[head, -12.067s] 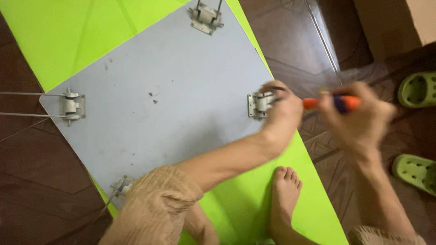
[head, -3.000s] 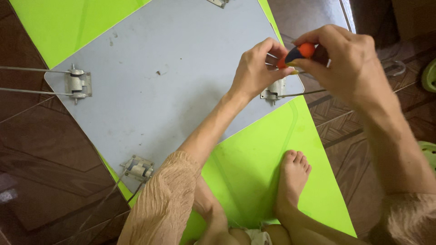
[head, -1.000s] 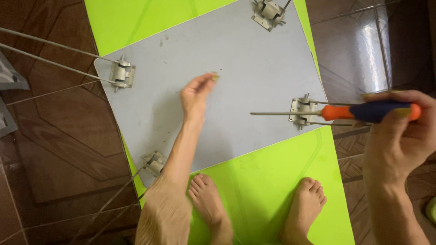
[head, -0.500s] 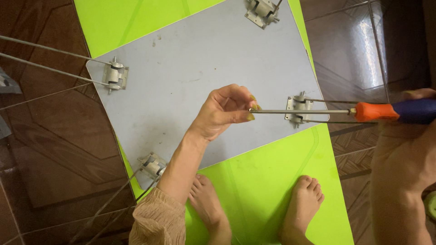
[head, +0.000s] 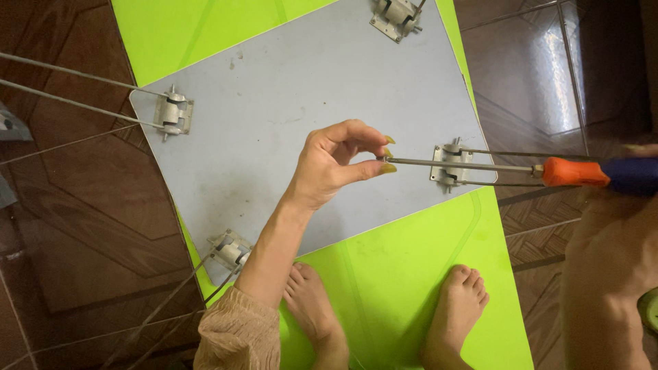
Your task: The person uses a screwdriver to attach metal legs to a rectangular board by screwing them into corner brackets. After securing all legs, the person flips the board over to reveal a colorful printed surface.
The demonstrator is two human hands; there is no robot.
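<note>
The left hand (head: 336, 164) pinches the tip of the screwdriver (head: 521, 168) between thumb and fingertips, over the grey board (head: 274, 103). The right hand (head: 637, 205), at 3 o'clock, holds the handle, fingers hidden, so I cannot tell their grip

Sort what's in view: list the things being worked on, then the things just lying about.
In use:
left hand, pinching the screwdriver tip
screwdriver, orange and blue handle, at the right hand
grey board
hinge bracket under the shaft

Lying about:
green mat
three other brackets
green slipper
tiled floor
</note>
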